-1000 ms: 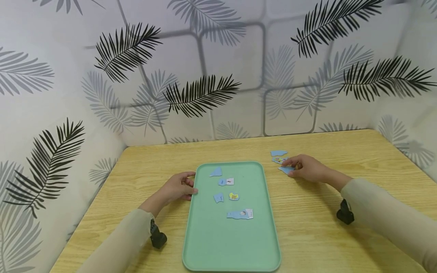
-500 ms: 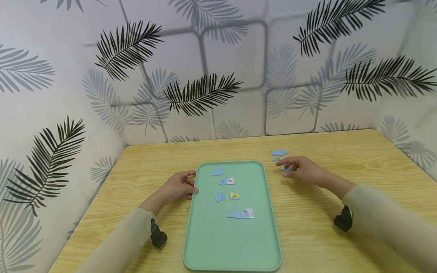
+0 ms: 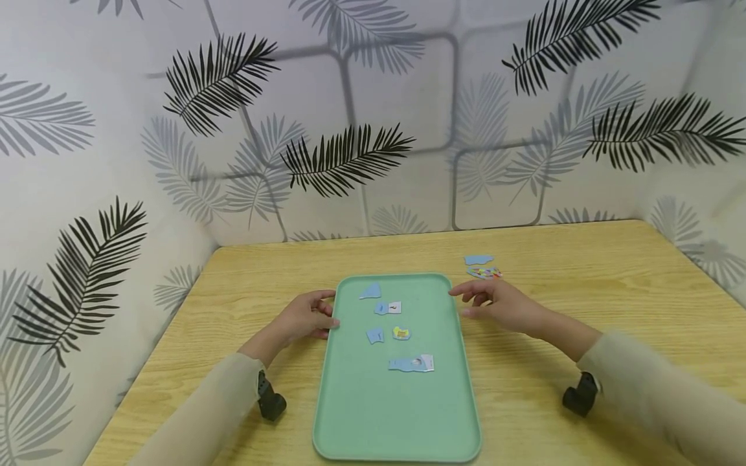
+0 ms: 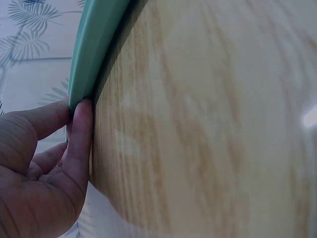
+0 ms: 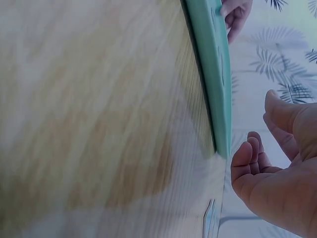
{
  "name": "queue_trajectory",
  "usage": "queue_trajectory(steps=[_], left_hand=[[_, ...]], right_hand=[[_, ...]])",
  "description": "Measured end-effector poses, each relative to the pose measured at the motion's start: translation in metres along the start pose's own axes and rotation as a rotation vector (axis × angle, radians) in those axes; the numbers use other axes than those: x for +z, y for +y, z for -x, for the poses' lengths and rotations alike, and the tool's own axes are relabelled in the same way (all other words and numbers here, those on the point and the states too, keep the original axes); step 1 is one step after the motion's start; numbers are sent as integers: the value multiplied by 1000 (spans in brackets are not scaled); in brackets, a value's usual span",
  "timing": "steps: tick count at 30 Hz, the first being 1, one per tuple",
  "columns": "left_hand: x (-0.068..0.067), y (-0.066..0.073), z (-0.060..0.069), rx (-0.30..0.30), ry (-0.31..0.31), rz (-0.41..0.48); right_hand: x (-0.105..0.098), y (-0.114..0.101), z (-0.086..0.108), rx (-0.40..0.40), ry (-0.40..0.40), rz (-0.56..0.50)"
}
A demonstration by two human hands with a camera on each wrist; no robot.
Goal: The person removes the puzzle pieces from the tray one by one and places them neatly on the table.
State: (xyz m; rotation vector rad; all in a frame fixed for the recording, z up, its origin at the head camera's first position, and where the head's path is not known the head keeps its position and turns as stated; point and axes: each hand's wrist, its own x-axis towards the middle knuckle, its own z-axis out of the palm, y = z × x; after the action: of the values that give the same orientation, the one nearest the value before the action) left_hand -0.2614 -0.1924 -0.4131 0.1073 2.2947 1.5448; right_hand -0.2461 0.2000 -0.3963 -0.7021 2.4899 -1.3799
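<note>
My left hand (image 3: 303,316) grips the left rim of a green tray (image 3: 396,421), thumb on the edge and fingers outside it. The left wrist view shows the thumb and a finger pinching the green rim (image 4: 89,54). My right hand (image 3: 504,307) hovers beside the tray's upper right edge, fingers loosely bent; in the right wrist view nothing shows between thumb and fingers. On the tray lie several flat puzzle pieces: a blue triangular piece (image 3: 371,291), a blue-and-white piece (image 3: 388,308), a small blue piece (image 3: 375,335), a yellow piece (image 3: 401,333) and a long blue piece (image 3: 411,364).
Beyond my right hand, a blue piece (image 3: 478,259) and a multicoloured piece (image 3: 485,272) lie on the wooden table (image 3: 583,272). A leaf-patterned wall covering (image 3: 396,188) rises behind the table and on both sides.
My right hand has left the blue piece it was touching and moved left toward the tray; that piece is now out of sight in the head view. My left hand keeps its place.
</note>
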Motion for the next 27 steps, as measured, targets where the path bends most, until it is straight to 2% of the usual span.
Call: queue_trajectory(steps=[5,13,21,27], left_hand=[[0,-1,-2,-1,-1,1],[0,-1,-3,-3,3,2],[0,-2,-3,1,4,-5],[1,-2,-2,2,3,-5]], right_hand=[[12,-9,3,12,-41,-58],[31,-24,7,-30,-108,-95],[50,-36,5,-60,-159,-43],[61,-43,3,-45,-180,31]])
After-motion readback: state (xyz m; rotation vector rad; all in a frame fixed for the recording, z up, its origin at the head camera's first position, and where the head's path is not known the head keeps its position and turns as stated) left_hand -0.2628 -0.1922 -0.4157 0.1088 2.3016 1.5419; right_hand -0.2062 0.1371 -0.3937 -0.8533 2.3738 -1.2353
